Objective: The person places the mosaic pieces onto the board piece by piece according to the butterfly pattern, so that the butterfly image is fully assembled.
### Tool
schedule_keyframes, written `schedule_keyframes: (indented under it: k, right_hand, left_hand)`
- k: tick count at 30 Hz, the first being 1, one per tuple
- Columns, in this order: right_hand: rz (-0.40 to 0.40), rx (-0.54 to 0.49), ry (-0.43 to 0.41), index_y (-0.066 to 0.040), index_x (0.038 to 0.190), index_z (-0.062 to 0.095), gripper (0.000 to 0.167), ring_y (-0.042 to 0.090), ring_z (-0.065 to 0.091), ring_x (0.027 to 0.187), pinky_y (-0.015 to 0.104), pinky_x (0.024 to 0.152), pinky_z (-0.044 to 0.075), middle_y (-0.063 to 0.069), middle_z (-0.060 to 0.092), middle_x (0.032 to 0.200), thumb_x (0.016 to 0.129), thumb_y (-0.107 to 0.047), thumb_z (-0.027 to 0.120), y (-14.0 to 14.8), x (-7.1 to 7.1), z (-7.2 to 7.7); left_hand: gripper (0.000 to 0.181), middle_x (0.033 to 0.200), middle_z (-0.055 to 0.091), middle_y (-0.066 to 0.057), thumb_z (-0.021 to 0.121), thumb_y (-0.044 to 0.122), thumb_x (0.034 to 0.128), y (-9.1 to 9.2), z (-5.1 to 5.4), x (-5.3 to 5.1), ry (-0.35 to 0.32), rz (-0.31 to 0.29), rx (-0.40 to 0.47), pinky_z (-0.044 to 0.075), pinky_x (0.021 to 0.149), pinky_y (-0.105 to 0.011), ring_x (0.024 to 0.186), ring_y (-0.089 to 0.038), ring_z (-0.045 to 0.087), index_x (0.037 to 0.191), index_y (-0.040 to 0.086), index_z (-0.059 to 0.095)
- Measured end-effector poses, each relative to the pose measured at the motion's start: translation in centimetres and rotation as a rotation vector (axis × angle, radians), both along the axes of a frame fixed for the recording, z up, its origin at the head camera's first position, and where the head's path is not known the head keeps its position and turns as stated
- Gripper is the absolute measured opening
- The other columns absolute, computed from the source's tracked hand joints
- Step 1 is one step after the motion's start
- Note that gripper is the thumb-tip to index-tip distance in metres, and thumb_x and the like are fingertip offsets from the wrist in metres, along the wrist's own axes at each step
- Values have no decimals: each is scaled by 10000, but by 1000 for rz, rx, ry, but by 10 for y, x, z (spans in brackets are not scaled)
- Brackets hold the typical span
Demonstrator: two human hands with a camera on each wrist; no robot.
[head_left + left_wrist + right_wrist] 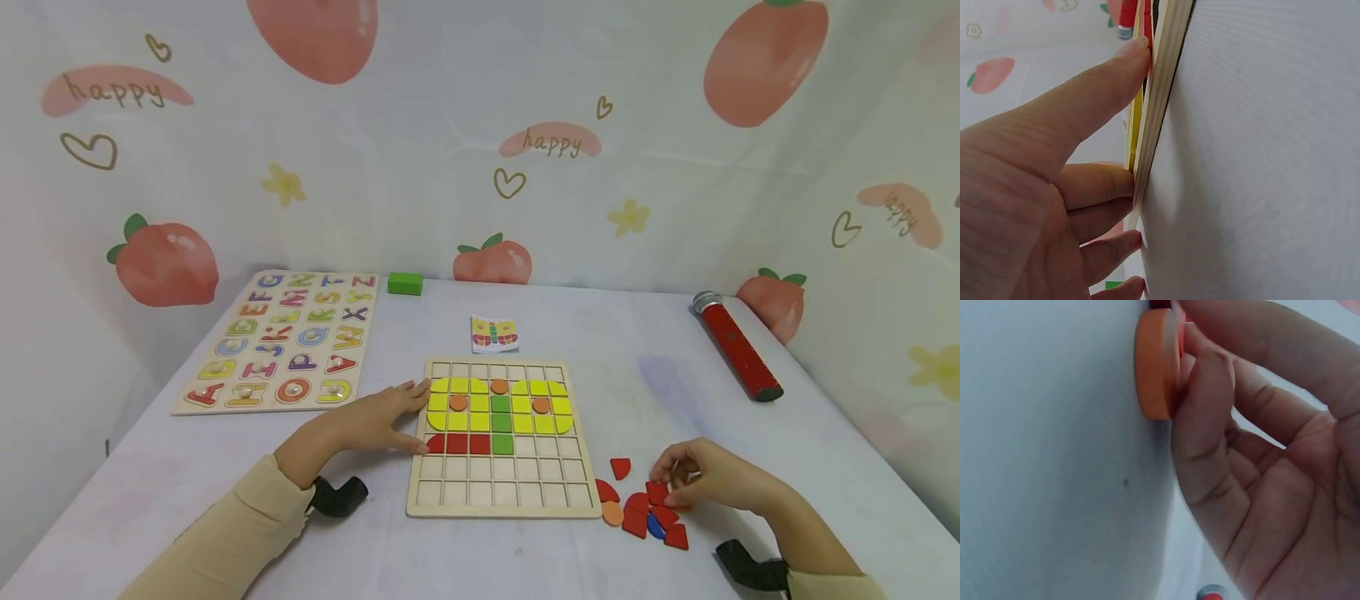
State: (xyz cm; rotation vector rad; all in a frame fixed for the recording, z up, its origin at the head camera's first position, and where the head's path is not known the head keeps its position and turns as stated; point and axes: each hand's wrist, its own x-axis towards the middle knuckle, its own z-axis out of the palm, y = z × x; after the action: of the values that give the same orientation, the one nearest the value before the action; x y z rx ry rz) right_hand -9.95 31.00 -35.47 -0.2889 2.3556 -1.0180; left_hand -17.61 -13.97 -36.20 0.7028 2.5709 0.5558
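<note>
1 alphabet board (268, 404) lies at the left of the table (450, 567), its coloured letters set in rows. Just right of it, the left hand (371, 422) rests against the left edge of the grid board (510, 512), fingers extended, thumb spread apart, gripping nothing. 1 green block (405, 285) sits behind, near the table's back edge. Mid-table, the grid board carries yellow, green, orange and red pieces, with 1 butterfly card (494, 335) behind it. By its right front corner lie loose pieces (635, 525), mostly red. The right hand (712, 479) is at this pile, fingers curled, thumb and forefinger at 1 red piece (656, 492); I cannot tell whether they pinch it. Farthest right lies 1 red microphone (738, 350).
</note>
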Motion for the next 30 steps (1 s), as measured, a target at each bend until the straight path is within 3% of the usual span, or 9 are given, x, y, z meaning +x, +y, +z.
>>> schedule_keyframes:
  k: [7,14,20,30]
  right_hand:
    - [30,-22,-8,-4,973,601,321,104,504,694,201,590,460,47,532,774,776,-209,750,0,-2,-2]
    - [17,-31,-19,1,922,572,288,126,545,691,195,601,488,60,595,822,819,-231,708,-3,-8,3]
    - [-14,-41,5,21,938,570,266,132,539,675,215,591,497,58,591,805,828,-188,694,-15,-20,12]
    - [6,-73,89,28,934,577,242,165,545,675,235,592,517,60,586,779,824,-152,694,-58,-46,24]
  left_hand:
    - [901,1564,187,-14,710,503,748,-1,0,0,-4,5,6,192,1153,-496,1452,-287,119,1454,106,315]
    - [892,1565,178,-4,706,504,755,-2,0,-1,-4,1,4,191,1155,-493,1454,-277,117,1456,120,311]
    - [901,1565,176,0,707,516,748,-1,-2,-2,-8,5,0,191,1156,-489,1454,-274,116,1456,124,313]
    - [910,1563,187,14,713,525,735,0,-3,-2,-8,18,-4,200,1154,-485,1455,-262,118,1458,144,313]
